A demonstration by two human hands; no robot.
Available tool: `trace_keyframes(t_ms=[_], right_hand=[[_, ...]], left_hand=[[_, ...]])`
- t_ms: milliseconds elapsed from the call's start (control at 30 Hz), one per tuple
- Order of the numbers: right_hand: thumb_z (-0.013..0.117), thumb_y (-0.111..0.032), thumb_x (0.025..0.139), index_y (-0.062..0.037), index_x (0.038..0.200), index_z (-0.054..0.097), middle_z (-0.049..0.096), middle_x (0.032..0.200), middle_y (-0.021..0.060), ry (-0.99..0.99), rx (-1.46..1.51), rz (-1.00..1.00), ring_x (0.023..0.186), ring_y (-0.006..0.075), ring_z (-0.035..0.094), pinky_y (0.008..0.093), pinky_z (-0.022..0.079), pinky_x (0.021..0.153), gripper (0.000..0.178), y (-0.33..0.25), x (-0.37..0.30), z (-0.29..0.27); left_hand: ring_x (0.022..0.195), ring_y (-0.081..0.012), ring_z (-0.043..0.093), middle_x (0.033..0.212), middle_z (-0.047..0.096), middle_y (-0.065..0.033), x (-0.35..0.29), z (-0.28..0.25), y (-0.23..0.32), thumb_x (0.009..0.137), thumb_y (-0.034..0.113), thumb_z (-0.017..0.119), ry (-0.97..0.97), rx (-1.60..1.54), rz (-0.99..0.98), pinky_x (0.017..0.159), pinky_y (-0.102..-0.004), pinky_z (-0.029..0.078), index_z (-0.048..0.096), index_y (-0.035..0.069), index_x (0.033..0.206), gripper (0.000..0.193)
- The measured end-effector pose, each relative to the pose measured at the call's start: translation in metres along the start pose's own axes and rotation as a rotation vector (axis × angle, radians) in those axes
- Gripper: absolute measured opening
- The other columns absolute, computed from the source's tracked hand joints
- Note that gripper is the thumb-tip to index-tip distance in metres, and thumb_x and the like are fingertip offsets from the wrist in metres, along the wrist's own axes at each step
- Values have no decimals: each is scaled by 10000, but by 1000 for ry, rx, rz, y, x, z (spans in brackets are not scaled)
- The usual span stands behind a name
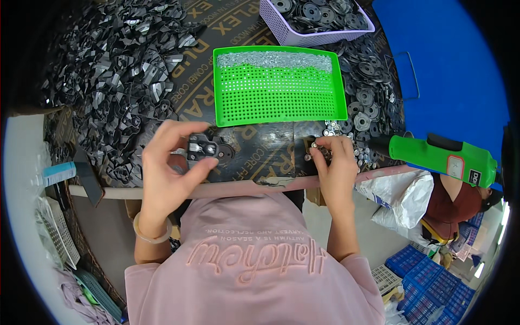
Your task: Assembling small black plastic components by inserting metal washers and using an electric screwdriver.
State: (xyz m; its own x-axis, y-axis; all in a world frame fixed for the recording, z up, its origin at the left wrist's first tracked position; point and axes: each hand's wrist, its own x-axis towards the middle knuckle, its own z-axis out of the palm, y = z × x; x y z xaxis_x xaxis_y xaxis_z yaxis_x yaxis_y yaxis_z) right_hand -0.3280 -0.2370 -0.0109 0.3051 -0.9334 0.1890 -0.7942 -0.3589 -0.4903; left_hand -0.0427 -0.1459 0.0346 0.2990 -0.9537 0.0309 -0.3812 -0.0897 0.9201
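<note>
Between the thumb and fingers of my left hand [174, 162] is a black plastic housing [202, 146] with shiny metal bits set in its face. It is held up near the table's front edge. Just beyond it, a black disc [225, 154] lies on the table, partly hidden by the part and my fingers. My right hand [337, 165] reaches down at the front edge, fingertips pinched together at a small silver metal piece [314, 144]. Around those fingers lies a loose scatter of similar silver pieces [331, 128], some hidden under the hand.
A green perforated tray [276, 100] holds many thin silver pins [271, 59] along its far side. Black plastic parts [130, 70] heap at left. Black discs [366, 100] lie at right, more in a lilac basket [319, 38]. A green power tool [444, 160] juts in from the right.
</note>
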Motion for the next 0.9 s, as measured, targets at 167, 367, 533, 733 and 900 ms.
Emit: trace_keyframes(t_ms=[167, 367, 533, 733, 900], right_hand=[[745, -25, 831, -15, 976, 669, 641, 876, 68, -57, 319, 149, 670, 148, 595, 282, 469, 594, 164, -8, -6, -10], [755, 12, 814, -9, 970, 695, 671, 904, 53, -98, 730, 56, 734, 108, 620, 241, 492, 626, 168, -33, -10, -17], [786, -41, 775, -60, 951, 724, 623, 932, 76, -189, 515, -110, 804, 199, 628, 307, 498, 667, 187, -58, -3, -21], [797, -61, 765, -70, 955, 729, 610, 926, 70, -284, 461, -56, 834, 218, 630, 327, 507, 702, 202, -61, 1, -27], [805, -59, 757, -69, 958, 730, 617, 922, 63, -271, 483, -71, 819, 204, 637, 318, 513, 683, 215, -58, 0, -27]], left_hand=[[926, -88, 581, 1083, 603, -52, -3, 21, 2, 705, -62, 800, -178, -329, 26, 627, -175, 489, 674, 18, 1156, 475], [1057, -138, 544, 1222, 536, -84, 0, 45, 8, 744, -86, 789, -462, -345, -6, 789, -221, 578, 571, -20, 1341, 640], [1060, -151, 543, 1255, 522, -104, -6, 61, 1, 751, -134, 734, -492, -461, -17, 791, -226, 596, 550, 8, 1376, 667], [1088, -174, 570, 1275, 524, -117, -8, 61, 4, 744, -149, 731, -502, -419, -4, 832, -250, 614, 558, 0, 1363, 659], [1118, -186, 572, 1291, 526, -128, -8, 65, 2, 744, -144, 738, -486, -460, 11, 834, -262, 623, 561, -8, 1353, 649]])
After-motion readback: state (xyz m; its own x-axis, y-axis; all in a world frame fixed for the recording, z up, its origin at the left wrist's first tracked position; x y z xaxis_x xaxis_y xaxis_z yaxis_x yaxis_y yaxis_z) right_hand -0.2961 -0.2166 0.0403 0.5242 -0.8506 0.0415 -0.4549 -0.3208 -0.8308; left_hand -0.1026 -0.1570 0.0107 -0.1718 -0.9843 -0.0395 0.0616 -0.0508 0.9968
